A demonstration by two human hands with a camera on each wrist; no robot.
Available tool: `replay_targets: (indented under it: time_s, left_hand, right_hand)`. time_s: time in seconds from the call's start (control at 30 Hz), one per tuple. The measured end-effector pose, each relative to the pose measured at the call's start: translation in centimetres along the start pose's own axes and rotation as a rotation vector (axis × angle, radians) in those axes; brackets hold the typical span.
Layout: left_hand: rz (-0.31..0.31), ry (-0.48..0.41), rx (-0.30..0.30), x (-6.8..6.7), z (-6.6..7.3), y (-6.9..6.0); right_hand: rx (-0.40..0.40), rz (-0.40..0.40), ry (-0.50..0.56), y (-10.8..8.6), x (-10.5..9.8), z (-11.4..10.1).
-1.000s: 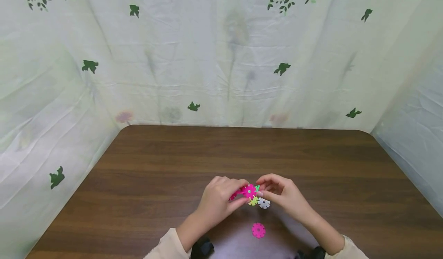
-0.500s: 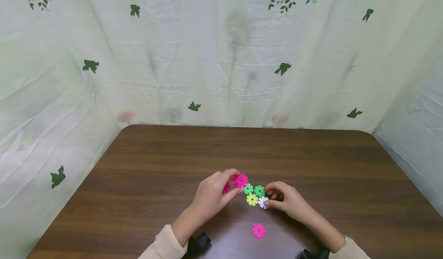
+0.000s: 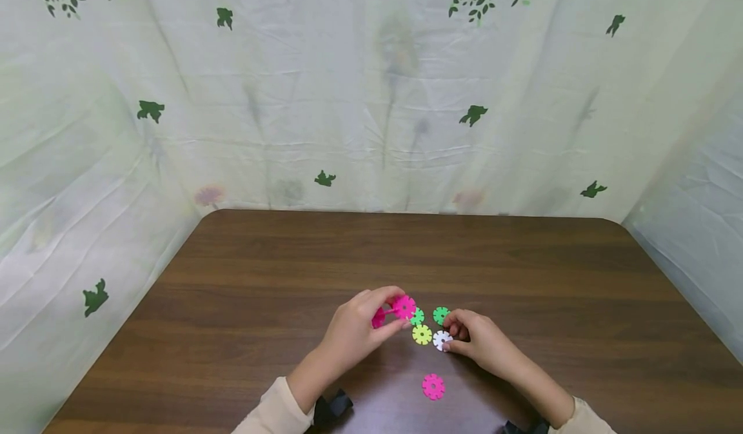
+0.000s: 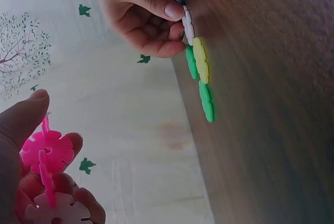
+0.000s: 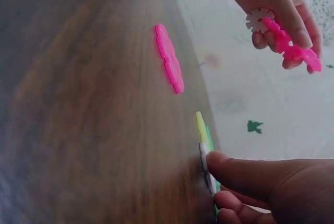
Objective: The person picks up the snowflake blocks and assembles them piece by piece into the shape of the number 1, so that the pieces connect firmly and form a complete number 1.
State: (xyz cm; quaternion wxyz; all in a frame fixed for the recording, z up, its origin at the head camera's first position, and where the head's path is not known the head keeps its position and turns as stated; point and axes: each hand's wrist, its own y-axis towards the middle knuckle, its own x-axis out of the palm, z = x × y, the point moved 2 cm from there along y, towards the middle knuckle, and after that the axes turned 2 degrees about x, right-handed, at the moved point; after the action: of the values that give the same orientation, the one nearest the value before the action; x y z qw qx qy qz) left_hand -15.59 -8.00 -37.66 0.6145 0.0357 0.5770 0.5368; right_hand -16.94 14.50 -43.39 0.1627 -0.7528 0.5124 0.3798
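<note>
My left hand (image 3: 362, 321) grips a joined chain of pink notched discs (image 3: 404, 307) above the table. The left wrist view shows a white notched disc (image 4: 57, 211) at the chain's near end. My right hand (image 3: 484, 340) pinches the right edge of another white notched disc (image 3: 441, 339) with its thumb and curled fingers, low at the tabletop. Its index finger lies beside a green disc (image 3: 441, 315). A yellow disc (image 3: 422, 335) and a second green disc (image 3: 417, 316) lie to the left, the latter partly behind the left hand's chain. The far fingertips are hidden in the head view.
A single pink disc (image 3: 433, 387) lies flat nearer the front of the brown wooden table (image 3: 278, 253). A pale curtain (image 3: 360, 98) with leaf and bird prints hangs behind the table and along its sides.
My left hand has moved left with the pink chain, uncovering the green discs. The right hand has come down to the white disc, and one green disc has shifted right, away from the other.
</note>
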Motion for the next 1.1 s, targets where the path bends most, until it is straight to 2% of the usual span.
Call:
replay_targets:
  time_s: [0.13,0.3,0.43,0.57,0.63,0.87,1.1]
  left_hand:
    - [0.005,-0.011,0.001,0.0,0.1,0.0]
    - [0.011,-0.010,0.011,0.0,0.2,0.0]
    - [0.006,-0.009,0.023,0.0,0.3,0.0]
    - [-0.012,0.006,0.038,0.1,0.3,0.0]
    - [-0.025,0.014,0.041,0.2,0.4,-0.1]
    - [-0.072,-0.002,0.022,0.4,0.6,-0.2]
    - [-0.075,0.002,0.013,0.5,0.7,-0.2]
  right_hand:
    - [-0.019,-0.009,-0.015,-0.1,0.0,-0.1]
    - [0.023,-0.033,0.051,-0.1,-0.2,0.0]
    - [0.017,-0.060,0.195,-0.1,-0.5,-0.3]
    - [-0.030,-0.074,0.376,0.1,-1.1,-1.0]
    - [-0.059,-0.055,0.414,0.3,-1.6,-1.6]
    - [-0.178,0.071,0.384,0.7,-3.0,-3.6]
    - [-0.224,0.106,0.355,0.8,-3.3,-4.9]
